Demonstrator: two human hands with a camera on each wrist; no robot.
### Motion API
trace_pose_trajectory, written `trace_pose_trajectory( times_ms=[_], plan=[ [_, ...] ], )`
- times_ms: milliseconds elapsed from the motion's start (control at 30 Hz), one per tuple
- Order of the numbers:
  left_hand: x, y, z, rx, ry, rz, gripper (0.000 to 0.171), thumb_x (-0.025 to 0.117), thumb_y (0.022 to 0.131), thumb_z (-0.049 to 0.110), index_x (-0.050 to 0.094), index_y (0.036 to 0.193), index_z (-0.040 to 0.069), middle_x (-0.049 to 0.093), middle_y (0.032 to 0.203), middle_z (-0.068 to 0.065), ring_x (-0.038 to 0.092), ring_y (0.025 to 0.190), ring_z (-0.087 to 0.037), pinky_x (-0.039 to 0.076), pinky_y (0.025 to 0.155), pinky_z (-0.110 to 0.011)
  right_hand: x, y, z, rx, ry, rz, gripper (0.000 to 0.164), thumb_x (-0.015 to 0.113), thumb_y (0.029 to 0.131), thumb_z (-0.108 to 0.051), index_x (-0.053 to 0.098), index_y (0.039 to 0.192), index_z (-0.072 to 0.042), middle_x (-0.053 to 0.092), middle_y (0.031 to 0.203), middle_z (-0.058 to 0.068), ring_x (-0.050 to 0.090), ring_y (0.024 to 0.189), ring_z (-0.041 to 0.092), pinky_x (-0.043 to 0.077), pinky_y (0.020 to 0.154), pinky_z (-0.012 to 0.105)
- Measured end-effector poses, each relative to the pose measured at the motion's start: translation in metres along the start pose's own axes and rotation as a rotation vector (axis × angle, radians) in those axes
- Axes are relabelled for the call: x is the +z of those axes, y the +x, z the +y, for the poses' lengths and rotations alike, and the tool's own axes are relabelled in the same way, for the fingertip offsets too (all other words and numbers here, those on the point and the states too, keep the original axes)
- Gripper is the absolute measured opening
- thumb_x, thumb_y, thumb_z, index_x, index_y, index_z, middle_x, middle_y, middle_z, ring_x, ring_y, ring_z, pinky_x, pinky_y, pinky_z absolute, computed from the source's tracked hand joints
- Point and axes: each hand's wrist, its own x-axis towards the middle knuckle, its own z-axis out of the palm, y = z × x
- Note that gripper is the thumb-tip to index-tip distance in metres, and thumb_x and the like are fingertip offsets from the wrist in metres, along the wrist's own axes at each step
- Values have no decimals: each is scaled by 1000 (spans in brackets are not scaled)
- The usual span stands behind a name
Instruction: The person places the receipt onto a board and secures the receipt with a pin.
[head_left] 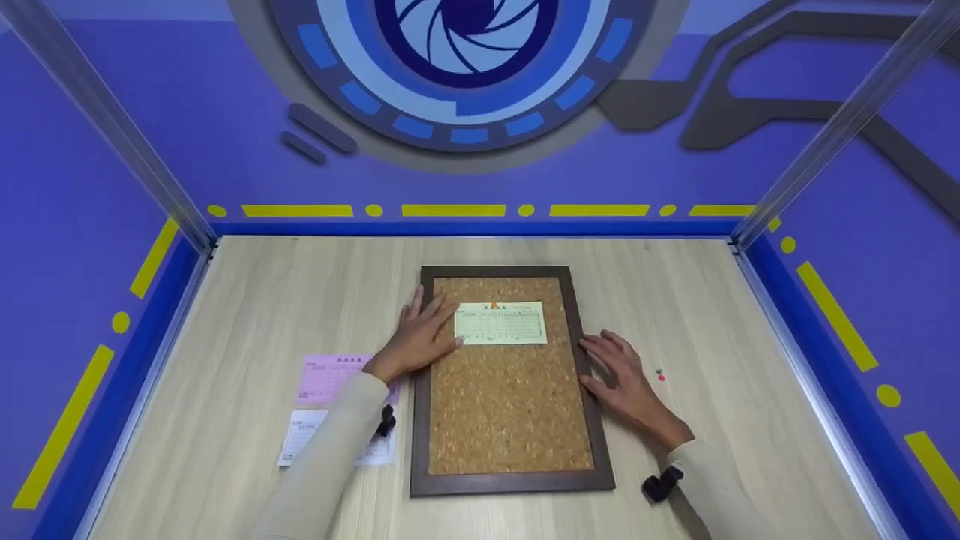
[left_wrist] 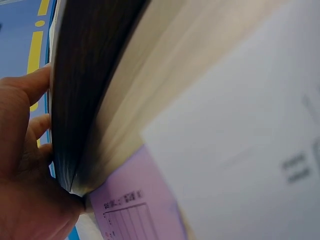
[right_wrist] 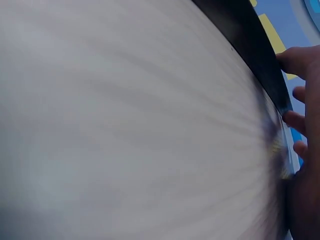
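A cork board (head_left: 510,412) in a dark brown frame lies upright before me on the table. On its upper half is a pale green printed slip (head_left: 500,324), with a small orange pin (head_left: 493,305) at its top edge. My left hand (head_left: 412,337) lies spread across the left side of the frame, its fingertips and thumb right at the slip's left edge. On the other side, my right hand (head_left: 622,375) touches the frame's right edge with loosely bent fingers. The dark frame (left_wrist: 82,85) also shows beside the fingers in the left wrist view.
A pink printed slip (head_left: 330,379) lies left of the board, partly under my left forearm. Below it is a white slip (head_left: 300,431), also partly covered by the sleeve. A tiny pinkish-red pin (head_left: 661,377) lies right of my right hand. Blue walls enclose the table (head_left: 322,285).
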Motion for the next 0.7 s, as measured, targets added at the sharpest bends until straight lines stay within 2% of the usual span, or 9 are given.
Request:
trace_pose_trajectory(
  times_ms=[300, 433, 567, 700],
  plan=[
    [-1, -2, 0, 6, -5, 3, 75, 68, 107, 40, 42, 169, 7, 23, 181, -21, -6, 167, -52, 3, 130, -74, 1, -3, 0, 7, -16, -13, 60, 81, 98, -20, 63, 154, -7, 58, 160, 21, 37, 154, 52, 17, 121, 76],
    [-2, -1, 0, 11, 4, -4, 75, 66, 108, 43, 41, 170, 9, 22, 182, -18, -7, 168, -49, 2, 131, -72, 0, -2, 2, -6, -11, 10, 59, 82, 97, -19, 65, 152, -5, 60, 158, 21, 39, 152, 52, 17, 120, 75],
    [-4, -2, 1, 12, -27, -10, 75, 66, 108, 42, 41, 170, 8, 22, 181, -20, -7, 168, -49, 2, 132, -71, 0, -1, 3, -15, -14, 25, 58, 82, 96, -17, 66, 150, -5, 61, 157, 20, 41, 151, 52, 19, 120, 74],
    [-8, -6, 2, -21, -57, -16, 77, 67, 108, 41, 37, 172, 9, 14, 183, -22, -6, 168, -48, 7, 133, -68, 2, -1, 5, -13, -15, 7, 58, 82, 97, -19, 66, 151, -6, 60, 158, 19, 40, 152, 51, 19, 121, 73]
  ],
)
